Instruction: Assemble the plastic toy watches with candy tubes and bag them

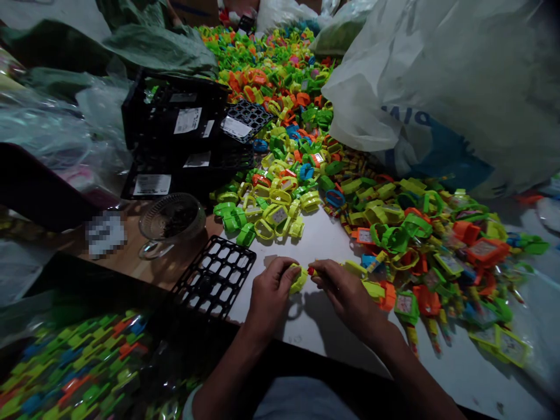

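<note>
My left hand is closed on a yellow-green plastic toy watch, pinched between thumb and fingers above the white tabletop. Just to its right, my right hand pinches a small red-tipped piece; the rest of that piece is hidden by the fingers. A narrow gap separates the red tip from the watch. Beyond my hands lies a heap of toy watches in yellow, green, orange and blue. Close by my right hand is another pile, where some watches have thin colourful tubes attached.
A black grid tray lies left of my hands. Behind it stand a glass cup with dark contents and stacked black crates. A large white sack bulges at the right. Many colourful pieces sit low at the left.
</note>
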`<state>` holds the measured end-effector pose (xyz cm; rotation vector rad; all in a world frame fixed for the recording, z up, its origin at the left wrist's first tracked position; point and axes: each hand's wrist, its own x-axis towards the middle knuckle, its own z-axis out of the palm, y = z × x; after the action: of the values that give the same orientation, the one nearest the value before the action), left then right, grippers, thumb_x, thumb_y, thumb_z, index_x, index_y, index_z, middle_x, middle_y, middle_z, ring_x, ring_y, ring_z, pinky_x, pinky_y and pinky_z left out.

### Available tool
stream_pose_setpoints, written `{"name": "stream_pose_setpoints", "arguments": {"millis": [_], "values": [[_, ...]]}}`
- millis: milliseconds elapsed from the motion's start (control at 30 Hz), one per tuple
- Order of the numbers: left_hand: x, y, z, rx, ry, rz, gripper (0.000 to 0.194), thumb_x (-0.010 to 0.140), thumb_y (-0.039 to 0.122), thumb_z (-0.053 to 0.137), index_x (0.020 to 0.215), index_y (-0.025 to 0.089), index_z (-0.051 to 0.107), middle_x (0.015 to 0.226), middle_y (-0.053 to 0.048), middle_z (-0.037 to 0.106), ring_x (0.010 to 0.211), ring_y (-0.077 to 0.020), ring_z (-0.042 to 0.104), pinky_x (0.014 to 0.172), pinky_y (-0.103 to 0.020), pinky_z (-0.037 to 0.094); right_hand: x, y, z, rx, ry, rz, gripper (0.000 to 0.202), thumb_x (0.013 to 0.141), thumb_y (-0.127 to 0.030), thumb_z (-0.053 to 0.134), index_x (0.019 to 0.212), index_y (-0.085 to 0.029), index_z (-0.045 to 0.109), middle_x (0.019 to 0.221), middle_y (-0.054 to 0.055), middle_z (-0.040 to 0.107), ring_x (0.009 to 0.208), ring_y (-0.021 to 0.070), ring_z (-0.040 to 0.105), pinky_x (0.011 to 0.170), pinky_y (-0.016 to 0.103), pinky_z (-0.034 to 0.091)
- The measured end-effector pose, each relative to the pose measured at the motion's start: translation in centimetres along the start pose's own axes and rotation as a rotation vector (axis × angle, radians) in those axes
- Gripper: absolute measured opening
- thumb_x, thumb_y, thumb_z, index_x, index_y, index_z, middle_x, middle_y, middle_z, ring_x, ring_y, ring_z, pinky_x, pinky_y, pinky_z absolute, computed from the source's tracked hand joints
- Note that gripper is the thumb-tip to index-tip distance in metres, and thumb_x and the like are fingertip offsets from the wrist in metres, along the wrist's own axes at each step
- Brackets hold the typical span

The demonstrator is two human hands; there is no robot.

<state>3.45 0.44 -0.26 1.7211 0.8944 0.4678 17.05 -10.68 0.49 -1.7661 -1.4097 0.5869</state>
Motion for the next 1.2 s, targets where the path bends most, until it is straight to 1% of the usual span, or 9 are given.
{"name": "stream_pose_setpoints", "arguments": {"millis": [300, 500, 600, 667, 867, 1000, 1067, 1133, 1200], "values": [[-0.1, -0.6, 0.1, 0.174, 0.012, 0.134, 0.015, 0.092, 0.031, 0.049, 0.093, 0.022, 0.061, 0.087, 0.002, 0.065, 0.082, -0.0118, 0.059, 0.075, -0.023, 0.041, 0.2, 0.4, 0.2, -0.148, 0.003, -0.104, 0.024, 0.096, -0.019, 0.042, 0.117, -0.02, 0.053, 0.098, 0.008, 0.062, 0.09, 0.0175, 0.057, 0.079, 0.031, 0.048], [-0.3, -0.3, 0.2, 0.221, -0.032, 0.046, 0.02, 0.091, 0.031, 0.046, 0.085, 0.021, 0.062, 0.081, 0.001, 0.066, 0.078, -0.0133, 0.06, 0.073, -0.025, 0.041, -0.5, -0.2, 0.5, -0.518, -0.055, -0.219, 0.029, 0.094, -0.017, 0.042, 0.122, -0.012, 0.051, 0.092, 0.01, 0.06, 0.085, 0.0217, 0.053, 0.073, 0.034, 0.045], [-0.5, 0.3, 0.2, 0.251, -0.094, -0.036, 0.022, 0.088, 0.03, 0.047, 0.077, 0.021, 0.063, 0.075, 0.0, 0.066, 0.074, -0.0144, 0.059, 0.07, -0.026, 0.041, -0.7, -0.6, 0.8, -0.68, -0.037, -0.291, 0.017, 0.091, -0.023, 0.051, 0.104, -0.013, 0.056, 0.084, 0.007, 0.058, 0.076, 0.0215, 0.051, 0.068, 0.035, 0.04], [-0.4, 0.6, 0.2, 0.276, -0.138, -0.097, 0.021, 0.086, 0.029, 0.048, 0.073, 0.02, 0.063, 0.072, 0.0, 0.067, 0.071, -0.015, 0.059, 0.068, -0.026, 0.04, -0.8, -0.7, 0.8, -0.762, -0.043, -0.316, 0.005, 0.09, -0.017, 0.05, 0.089, -0.017, 0.055, 0.075, 0.003, 0.055, 0.068, 0.0195, 0.048, 0.063, 0.034, 0.035], [0.0, 1.0, 0.4, 0.39, -0.227, -0.177, 0.02, 0.079, 0.025, 0.052, 0.062, 0.02, 0.062, 0.061, -0.001, 0.065, 0.064, -0.016, 0.058, 0.06, -0.026, 0.035, -1.3, 0.6, 0.8, -0.79, -0.139, -0.452, 0.011, 0.089, -0.012, 0.048, 0.083, -0.019, 0.053, 0.071, 0.001, 0.055, 0.063, 0.0178, 0.046, 0.061, 0.034, 0.03], [0.3, 1.0, 0.8, 0.372, -0.26, -0.179, 0.02, 0.078, 0.026, 0.053, 0.061, 0.02, 0.062, 0.06, 0.0, 0.064, 0.063, -0.0157, 0.058, 0.059, -0.026, 0.035, -1.6, 1.2, 1.2, -0.744, -0.122, -0.442, 0.016, 0.091, -0.012, 0.047, 0.077, -0.019, 0.052, 0.068, 0.0, 0.054, 0.063, 0.0165, 0.045, 0.06, 0.033, 0.029], [0.5, 1.2, 1.0, 0.315, -0.261, -0.155, 0.026, 0.083, 0.033, 0.051, 0.062, 0.02, 0.06, 0.059, 0.001, 0.063, 0.062, -0.016, 0.058, 0.058, -0.026, 0.037, -1.7, 1.3, 0.2, -0.74, -0.1, -0.398, 0.017, 0.091, -0.014, 0.049, 0.075, -0.019, 0.052, 0.068, 0.0, 0.054, 0.063, 0.0164, 0.045, 0.06, 0.032, 0.03], [0.9, 1.3, 0.8, 0.226, -0.243, -0.121, 0.035, 0.09, 0.042, 0.042, 0.07, 0.02, 0.062, 0.06, 0.001, 0.063, 0.06, -0.016, 0.059, 0.057, -0.026, 0.04, -1.8, 1.3, -2.1, -0.745, -0.03, -0.329, 0.014, 0.092, -0.018, 0.049, 0.079, -0.02, 0.054, 0.071, 0.002, 0.056, 0.066, 0.0173, 0.046, 0.062, 0.032, 0.032], [1.6, 1.4, 0.5, 0.203, -0.163, -0.031, 0.04, 0.094, 0.046, 0.034, 0.087, 0.021, 0.065, 0.074, -0.002, 0.068, 0.068, -0.0167, 0.063, 0.063, -0.028, 0.046, -1.8, 1.4, -5.6, -0.813, 0.154, -0.2, 0.011, 0.093, -0.023, 0.048, 0.094, -0.018, 0.058, 0.08, 0.007, 0.059, 0.075, 0.0208, 0.05, 0.069, 0.033, 0.037]]}}
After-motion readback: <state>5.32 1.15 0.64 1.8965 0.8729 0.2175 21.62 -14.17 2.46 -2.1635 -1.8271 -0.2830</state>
